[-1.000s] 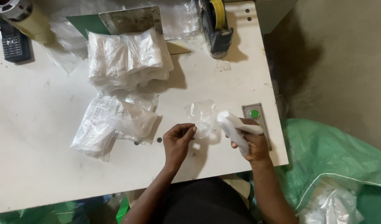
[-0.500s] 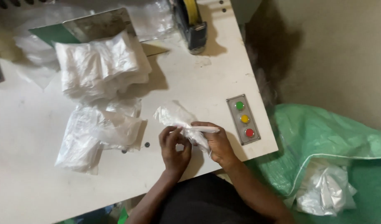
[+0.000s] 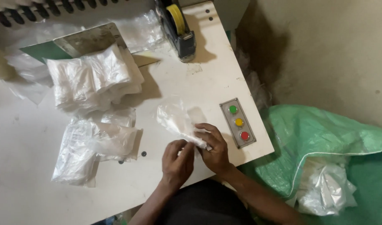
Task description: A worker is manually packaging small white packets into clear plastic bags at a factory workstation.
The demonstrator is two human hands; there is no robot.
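Both hands closed on small clear plastic bag, left hand pinching its near end, right hand gripping beside it, bag stretching up-left away from fingers; folding or packing step appears underway, next move likely needs firm two-handed pinch.

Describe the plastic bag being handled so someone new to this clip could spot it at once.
On the white table, look just left of the panel of three coloured buttons at the near right edge. There the left hand and right hand pinch a clear plastic bag. Unlike the stacked bags and the loose pile further left, it lies alone and is held.
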